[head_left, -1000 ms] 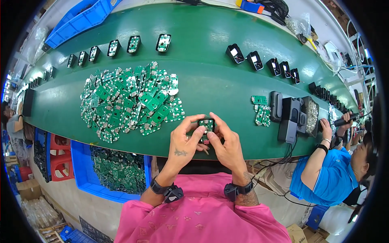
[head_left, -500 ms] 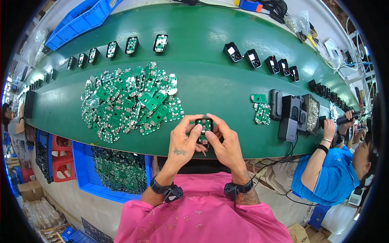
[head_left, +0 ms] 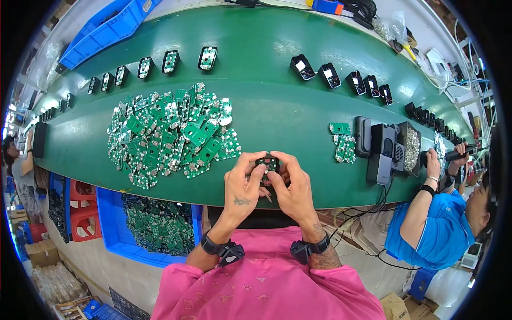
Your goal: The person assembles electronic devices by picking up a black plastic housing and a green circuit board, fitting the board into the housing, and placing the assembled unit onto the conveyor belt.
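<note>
Between my two hands, close to the table's near edge, is a small black case with a green circuit board [head_left: 270,166] seated in its mouth. My left hand [head_left: 240,188] wraps its fingers round the left side, its thumb pressed on the board. From the right, my right hand [head_left: 295,189] grips the other side, and its thumb also presses on the board's lower part. The thumbs cover much of the board, and the case's underside is hidden. A large heap of loose green circuit boards [head_left: 160,133] lies to the left of my hands.
Board-fitted black cases [head_left: 170,62] line the far left. Black cases with white pieces inside [head_left: 302,68] stand far right. A few boards [head_left: 345,148] lie near grey-black devices [head_left: 380,154]. A blue bin [head_left: 114,234] of boards sits below the table. A co-worker in blue [head_left: 426,229] works at right.
The case in my hands has tilted, and its board looks darker with red parts showing at top and bottom. Both hands keep their hold. The view has shifted slightly.
</note>
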The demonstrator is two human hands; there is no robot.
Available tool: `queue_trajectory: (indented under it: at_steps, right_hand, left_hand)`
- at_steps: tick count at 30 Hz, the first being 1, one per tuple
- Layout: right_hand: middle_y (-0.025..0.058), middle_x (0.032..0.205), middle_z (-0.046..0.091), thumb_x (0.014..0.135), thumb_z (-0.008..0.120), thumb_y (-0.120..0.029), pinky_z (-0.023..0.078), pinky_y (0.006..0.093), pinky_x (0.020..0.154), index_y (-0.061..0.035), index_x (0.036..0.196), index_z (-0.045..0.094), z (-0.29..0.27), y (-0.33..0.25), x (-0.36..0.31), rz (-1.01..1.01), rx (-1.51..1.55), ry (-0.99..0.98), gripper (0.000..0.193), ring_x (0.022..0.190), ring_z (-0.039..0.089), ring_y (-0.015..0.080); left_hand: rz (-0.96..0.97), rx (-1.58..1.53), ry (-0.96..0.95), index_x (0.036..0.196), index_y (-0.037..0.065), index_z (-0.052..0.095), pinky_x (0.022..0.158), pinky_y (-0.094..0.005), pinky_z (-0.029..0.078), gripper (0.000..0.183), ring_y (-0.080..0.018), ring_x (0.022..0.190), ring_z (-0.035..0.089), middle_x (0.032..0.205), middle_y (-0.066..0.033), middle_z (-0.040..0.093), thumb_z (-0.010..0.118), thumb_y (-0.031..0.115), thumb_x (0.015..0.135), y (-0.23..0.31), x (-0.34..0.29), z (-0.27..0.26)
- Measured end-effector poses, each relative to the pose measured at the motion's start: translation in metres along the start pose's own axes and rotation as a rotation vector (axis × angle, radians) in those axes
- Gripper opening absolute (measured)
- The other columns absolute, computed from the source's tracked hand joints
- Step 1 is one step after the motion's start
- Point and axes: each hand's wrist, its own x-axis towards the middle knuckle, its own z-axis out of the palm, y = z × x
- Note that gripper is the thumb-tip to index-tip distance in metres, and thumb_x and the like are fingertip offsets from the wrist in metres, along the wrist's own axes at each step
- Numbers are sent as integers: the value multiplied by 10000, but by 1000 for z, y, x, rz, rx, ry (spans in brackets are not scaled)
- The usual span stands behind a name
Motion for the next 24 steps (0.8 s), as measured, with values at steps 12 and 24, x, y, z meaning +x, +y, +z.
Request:
queue_trajectory:
  at_steps: [12, 24]
  right_hand:
    - [38, 796, 614, 904, 649, -21, 465, 243, 572, -52, 1291, 571, -13, -14, 19, 85, 36, -123, 395, 653, 578, 81]
    - [258, 938, 683, 872, 683, -208, 532, 456, 827, 8, 1246, 575, 35, 20, 272, -119, -440, 160, 445, 935, 670, 404]
  left_hand:
    - [38, 75, 1, 1313, 25, 531, 525, -261, 580, 326, -147, 695, 694, 1007, -158, 701, 554, 100, 996, 4, 7, -4]
    - [221, 214, 56, 1329, -40, 488, 546, -257, 567, 390, -150, 652, 691, 965, -145, 684, 582, 48, 961, -15, 5, -9]
